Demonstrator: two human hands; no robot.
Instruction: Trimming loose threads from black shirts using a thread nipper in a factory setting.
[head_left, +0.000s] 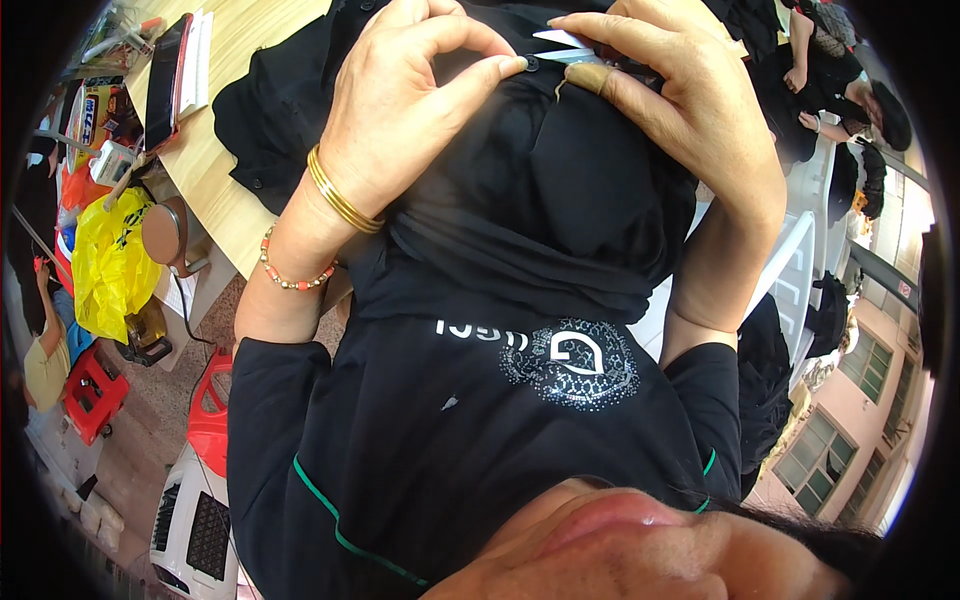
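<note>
A black garment [600, 190] lies bunched over my lap and the table edge. My left hand [400, 100] is closed, its thumb and forefinger pinching the cloth at a small dark button [531, 64]. In my right hand [690, 95] is a pair of small thread snips [565, 55]. Their pale blades are parted and point left, close to the button. A tan cover [588, 77] wraps my right thumb tip, and a short light thread hangs beneath it. Part of the snips is hidden inside my right hand.
A light wooden table [215, 165] bears a dark tablet-like case [165, 85] at its left. Beyond its left edge are a yellow plastic bag [110, 265], a red stool [95, 395] and a red-and-white appliance [205, 500]. White plastic crates [795, 270] stand at right; a person in black [850, 100] sits farther back.
</note>
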